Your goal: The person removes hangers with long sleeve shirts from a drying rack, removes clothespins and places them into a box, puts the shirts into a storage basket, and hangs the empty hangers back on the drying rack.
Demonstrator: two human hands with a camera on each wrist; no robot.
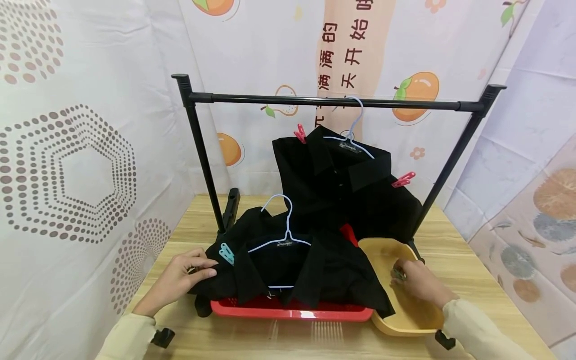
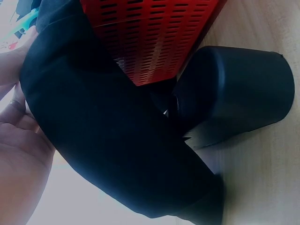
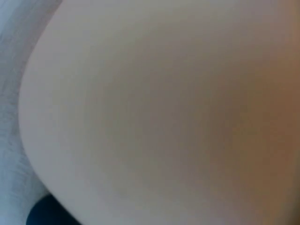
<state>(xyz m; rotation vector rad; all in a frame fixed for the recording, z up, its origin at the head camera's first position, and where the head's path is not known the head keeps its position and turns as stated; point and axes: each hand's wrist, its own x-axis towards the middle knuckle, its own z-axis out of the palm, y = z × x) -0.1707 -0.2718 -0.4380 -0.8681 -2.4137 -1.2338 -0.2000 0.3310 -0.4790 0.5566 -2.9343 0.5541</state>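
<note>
1. A person's left hand (image 1: pixel 186 272), left of the red basket (image 1: pixel 292 314), pinches the edge of a black collared shirt (image 1: pixel 346 270) between thumb and fingers.
2. A teal clothespin (image 1: pixel 227 254) sits on that shirt's shoulder, above the basket's left end.
3. The shirt lies across the basket, a pale blue hanger (image 1: pixel 288 220) set inside its collar.
4. Behind the basket, a second black shirt (image 1: pixel 360 210) hangs from a black garment rack (image 1: pixel 252 99), pink-red clothespins (image 1: pixel 300 133) at its shoulders.
5. Right of the basket, the right hand (image 1: pixel 418 282) dips into a yellow tub (image 1: pixel 414 315), fingers pinching a small, mostly hidden green item (image 1: pixel 398 274).
</note>
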